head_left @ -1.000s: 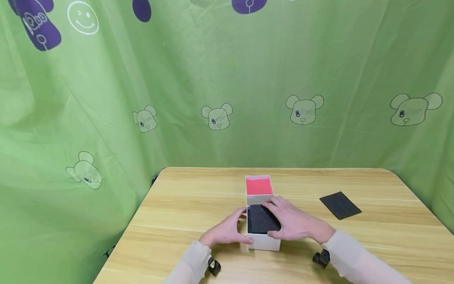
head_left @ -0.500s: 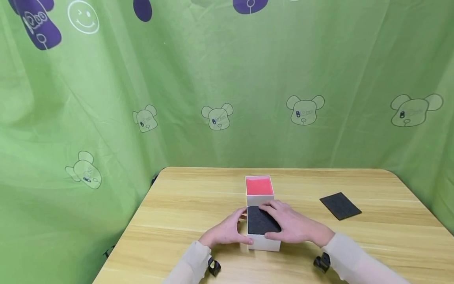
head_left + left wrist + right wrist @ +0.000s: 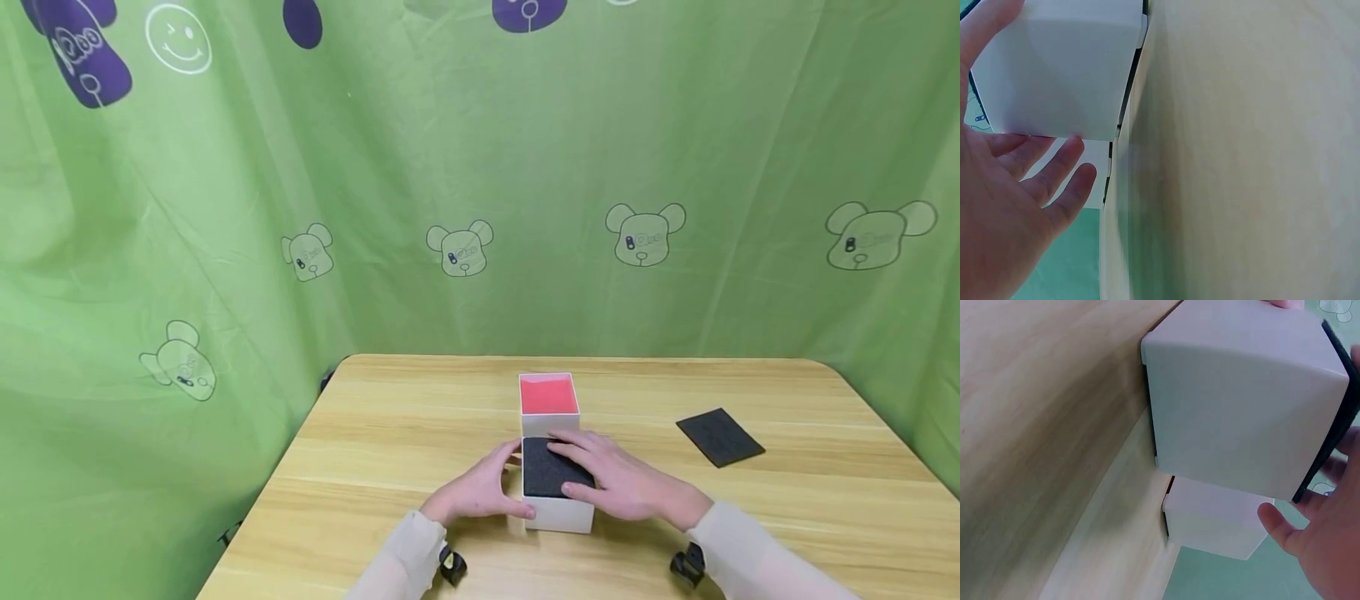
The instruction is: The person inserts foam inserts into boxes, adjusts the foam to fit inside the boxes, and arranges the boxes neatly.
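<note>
A white box [image 3: 558, 515] stands on the table in the head view, its top covered by a black felt-like pad [image 3: 553, 468]. My left hand [image 3: 480, 487] holds the box at its left side, thumb on the near face and fingers at the far edge; the left wrist view shows those fingertips along the box's edge [image 3: 1066, 81]. With spread fingers, my right hand [image 3: 622, 479] rests on the pad's right part, thumb near its front corner. From the right wrist, the pad [image 3: 1329, 437] appears as a dark layer lying along the box's top rim.
Directly behind the box stands a second white box [image 3: 550, 422], open, with a red-pink interior [image 3: 549, 396]. A flat black square [image 3: 722, 437] lies on the wooden table [image 3: 405, 408] to the right. A green patterned curtain [image 3: 525, 167] hangs behind.
The black pad has settled flat, covering the strip that showed at the box's left rim. My right hand has loosened from the pad's edge and its thumb moved onto the top.
</note>
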{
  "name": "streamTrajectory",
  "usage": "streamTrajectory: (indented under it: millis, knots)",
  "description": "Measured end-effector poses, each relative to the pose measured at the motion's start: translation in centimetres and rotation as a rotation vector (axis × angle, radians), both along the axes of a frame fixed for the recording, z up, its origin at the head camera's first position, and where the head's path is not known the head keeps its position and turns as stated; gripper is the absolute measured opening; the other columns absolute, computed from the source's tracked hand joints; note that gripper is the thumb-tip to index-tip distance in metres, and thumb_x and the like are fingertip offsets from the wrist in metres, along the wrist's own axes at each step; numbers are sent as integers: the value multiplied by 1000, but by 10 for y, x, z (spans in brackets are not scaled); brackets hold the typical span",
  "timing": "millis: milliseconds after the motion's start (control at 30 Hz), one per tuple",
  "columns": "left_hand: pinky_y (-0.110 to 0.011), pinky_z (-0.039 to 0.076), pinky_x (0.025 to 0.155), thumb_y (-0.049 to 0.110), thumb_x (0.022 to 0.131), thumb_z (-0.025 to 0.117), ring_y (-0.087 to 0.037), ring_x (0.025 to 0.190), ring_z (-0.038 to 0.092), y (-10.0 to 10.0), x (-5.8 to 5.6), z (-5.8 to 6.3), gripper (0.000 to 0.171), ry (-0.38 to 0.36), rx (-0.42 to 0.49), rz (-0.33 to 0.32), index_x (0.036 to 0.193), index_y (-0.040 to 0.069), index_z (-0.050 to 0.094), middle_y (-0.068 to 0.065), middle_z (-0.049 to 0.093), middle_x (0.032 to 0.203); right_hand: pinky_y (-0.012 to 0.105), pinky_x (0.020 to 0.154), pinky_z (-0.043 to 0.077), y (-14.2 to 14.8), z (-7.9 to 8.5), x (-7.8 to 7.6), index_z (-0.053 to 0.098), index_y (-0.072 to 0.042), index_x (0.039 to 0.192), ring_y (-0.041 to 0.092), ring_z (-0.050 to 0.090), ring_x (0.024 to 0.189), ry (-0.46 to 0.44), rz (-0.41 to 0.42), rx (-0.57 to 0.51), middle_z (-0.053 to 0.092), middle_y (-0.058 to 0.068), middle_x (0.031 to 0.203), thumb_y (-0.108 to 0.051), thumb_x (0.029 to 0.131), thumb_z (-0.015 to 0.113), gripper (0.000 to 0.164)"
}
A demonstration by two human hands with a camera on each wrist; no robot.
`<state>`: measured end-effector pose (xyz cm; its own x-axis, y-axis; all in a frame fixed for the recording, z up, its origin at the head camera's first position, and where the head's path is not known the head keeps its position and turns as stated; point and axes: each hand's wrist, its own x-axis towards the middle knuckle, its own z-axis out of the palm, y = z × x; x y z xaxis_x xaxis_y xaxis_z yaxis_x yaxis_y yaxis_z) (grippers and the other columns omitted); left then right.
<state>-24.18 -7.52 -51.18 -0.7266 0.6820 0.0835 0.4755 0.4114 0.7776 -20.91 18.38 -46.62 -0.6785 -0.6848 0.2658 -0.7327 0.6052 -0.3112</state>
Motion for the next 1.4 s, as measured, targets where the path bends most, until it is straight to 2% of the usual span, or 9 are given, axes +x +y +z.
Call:
streamTrajectory:
  millis: [133,233,467,1133,1400]
  knots:
    - [-32,35,103,39,73,81,-13,124,41,0,0,0,98,-5,-6,2,149,23,21,5,37,143,53,103,31,1,0,-1,43,-15,143,30,32,133,-35,-7,22,32,-1,151,-43,96,49,55]
    - [-32,35,103,39,73,81,-13,124,41,0,0,0,98,-3,-7,2,149,24,21,5,37,143,54,102,32,1,1,-1,43,-17,143,30,33,133,-36,2,35,33,-3,150,-44,96,49,55]
    - [-32,34,104,38,72,81,-13,124,41,0,0,-1,99,1,-6,4,149,23,20,5,37,142,56,102,31,0,4,-3,45,-15,142,32,32,133,-40,28,58,37,-2,148,-40,97,50,52]
    - [-32,35,103,38,72,82,-12,124,41,0,-1,-1,98,-2,1,3,148,25,22,6,38,141,56,104,28,1,5,-3,48,-15,139,33,30,134,-88,24,66,40,-2,146,-39,96,51,50]
    - [-32,34,104,39,72,81,-12,124,41,0,0,-2,99,-15,-11,12,149,24,21,6,37,142,56,104,28,3,5,-5,50,-13,137,33,32,133,-70,32,74,43,0,144,-37,96,53,48]
